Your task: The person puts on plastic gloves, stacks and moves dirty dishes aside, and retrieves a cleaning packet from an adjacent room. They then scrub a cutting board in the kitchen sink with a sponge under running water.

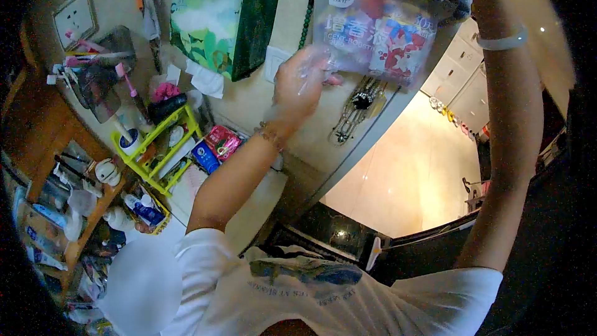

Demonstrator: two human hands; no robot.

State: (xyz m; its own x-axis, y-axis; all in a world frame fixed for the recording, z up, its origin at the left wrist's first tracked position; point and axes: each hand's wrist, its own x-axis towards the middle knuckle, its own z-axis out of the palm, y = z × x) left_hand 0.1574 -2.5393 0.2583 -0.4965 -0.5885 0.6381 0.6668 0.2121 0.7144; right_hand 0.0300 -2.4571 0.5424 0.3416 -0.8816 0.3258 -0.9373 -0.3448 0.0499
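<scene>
A clear plastic bag [373, 31] with white lettering and a red-and-pink picture is at the top centre. My left hand [301, 81] is closed on thin clear plastic at its lower left edge, fingers pinched together. At the bag's upper right is my right hand [451, 0], blurred and partly hidden by plastic; its fingers cannot be made out clearly. Beaded necklaces [360, 106] hang just below the bag. To the left of the bag, a green leaf-patterned bag [214, 18] hangs against the wall.
A yellow-green rack [163, 149] with small items stands at the left, near a mesh holder [102, 90] with brushes. Wooden shelves [93, 224] hold bottles and tubes. A white round object [142, 286] is at lower left. A doorway opens onto a lit floor [398, 174] at right.
</scene>
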